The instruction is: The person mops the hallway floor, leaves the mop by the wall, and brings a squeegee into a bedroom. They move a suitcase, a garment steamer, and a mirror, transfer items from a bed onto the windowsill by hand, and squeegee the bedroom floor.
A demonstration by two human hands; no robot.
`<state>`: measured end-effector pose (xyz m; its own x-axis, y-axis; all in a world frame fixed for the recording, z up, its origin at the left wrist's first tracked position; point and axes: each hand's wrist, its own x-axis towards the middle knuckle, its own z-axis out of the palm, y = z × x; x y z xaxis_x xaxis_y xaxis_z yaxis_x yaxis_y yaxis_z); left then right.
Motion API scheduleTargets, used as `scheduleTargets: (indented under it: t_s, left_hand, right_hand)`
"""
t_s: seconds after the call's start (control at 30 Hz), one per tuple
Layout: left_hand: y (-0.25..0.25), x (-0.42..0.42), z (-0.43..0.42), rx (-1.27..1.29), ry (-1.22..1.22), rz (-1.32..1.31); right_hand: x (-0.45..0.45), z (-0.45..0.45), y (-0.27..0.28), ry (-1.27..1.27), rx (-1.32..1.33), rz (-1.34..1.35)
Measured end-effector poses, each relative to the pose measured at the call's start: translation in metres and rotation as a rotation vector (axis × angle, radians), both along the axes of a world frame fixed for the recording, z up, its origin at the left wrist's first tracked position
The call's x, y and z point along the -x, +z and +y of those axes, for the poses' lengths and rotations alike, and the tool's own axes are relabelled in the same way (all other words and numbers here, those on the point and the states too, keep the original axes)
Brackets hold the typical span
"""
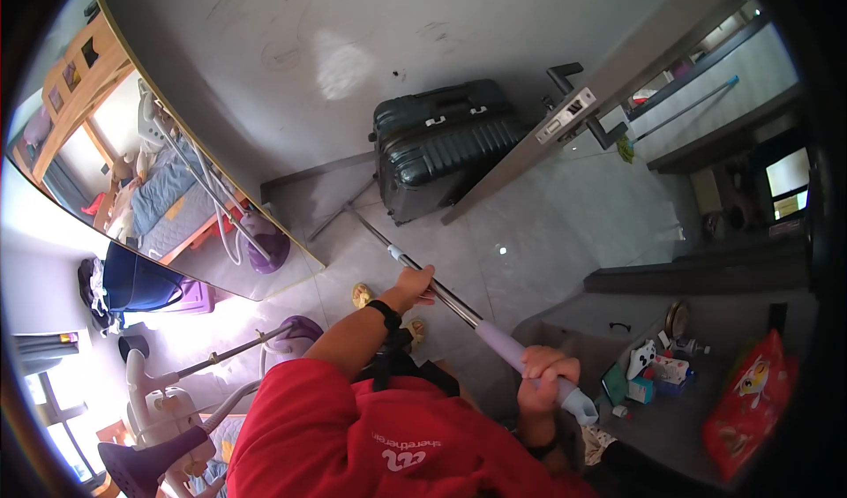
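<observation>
I hold a long-handled floor mop (pixel 456 305) slantwise across the middle of the view. My left hand (pixel 413 284), below a black wristband, is closed round the metal pole near a pale collar. Further up, my right hand (pixel 545 376) is wrapped round the thick lavender grip (pixel 503 346), close to its light blue end. The mop's thin, bar-like head (pixel 330 222) lies on the grey tiles by the wall base, left of a dark green suitcase (pixel 448 136). Whether it has a pad or bristles is too small to tell.
An open door (pixel 609 70) stands right of the suitcase. A large mirror (pixel 176 145) leans at the left. A purple and white garment steamer (pixel 172 410) is at lower left. Small items and a red bag (pixel 750 401) sit on a grey cabinet (pixel 565 322) at right.
</observation>
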<state>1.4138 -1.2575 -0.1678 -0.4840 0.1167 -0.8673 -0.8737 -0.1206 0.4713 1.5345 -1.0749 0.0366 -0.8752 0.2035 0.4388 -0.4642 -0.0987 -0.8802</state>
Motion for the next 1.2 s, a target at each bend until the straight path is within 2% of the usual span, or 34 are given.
scheduleTargets:
  t_s: [0.13, 0.2, 0.27, 0.33, 0.57, 0.63, 0.77, 0.87, 0.93, 1.0, 1.07, 1.2]
  left_hand:
    - [-0.006, 0.001, 0.0, -0.036, 0.037, 0.051]
    - [-0.006, 0.001, 0.006, -0.03, 0.116, 0.045]
    - [-0.005, -0.002, 0.013, -0.078, 0.096, 0.038]
    - [-0.007, -0.01, 0.02, -0.138, 0.124, 0.027]
    - [-0.005, -0.016, 0.039, -0.202, 0.173, 0.013]
    - [0.012, -0.015, 0.046, -0.201, 0.076, -0.026]
    - [0.017, -0.002, 0.062, -0.26, 0.078, -0.013]
    - [0.02, 0.013, 0.054, -0.24, 0.317, 0.074]
    - [0.03, 0.02, 0.035, -0.302, 0.437, 0.173]
    - [0.033, 0.027, 0.01, -0.32, 0.488, 0.208]
    - [0.036, 0.025, -0.005, -0.306, 0.442, 0.172]
    - [0.029, 0.012, -0.004, -0.336, 0.294, 0.035]
  right_hand:
    - [0.008, 0.004, 0.0, 0.128, 0.032, 0.018]
    - [0.011, 0.013, 0.003, 0.115, 0.028, -0.002]
    - [0.018, 0.03, 0.001, 0.264, 0.031, 0.012]
    - [0.028, 0.045, 0.004, 0.3, 0.109, 0.007]
    - [0.04, 0.063, 0.021, 0.301, 0.125, -0.013]
    - [0.044, 0.071, 0.027, 0.284, 0.106, 0.002]
    - [0.066, 0.078, 0.048, 0.303, 0.149, -0.007]
    - [0.085, 0.062, 0.057, 0.333, 0.155, -0.004]
    - [0.094, 0.037, 0.068, 0.602, 0.111, 0.129]
    - [0.097, -0.001, 0.076, 0.618, 0.048, 0.154]
    - [0.099, -0.016, 0.079, 0.631, -0.025, 0.204]
    - [0.088, -0.008, 0.084, 0.66, -0.107, 0.121]
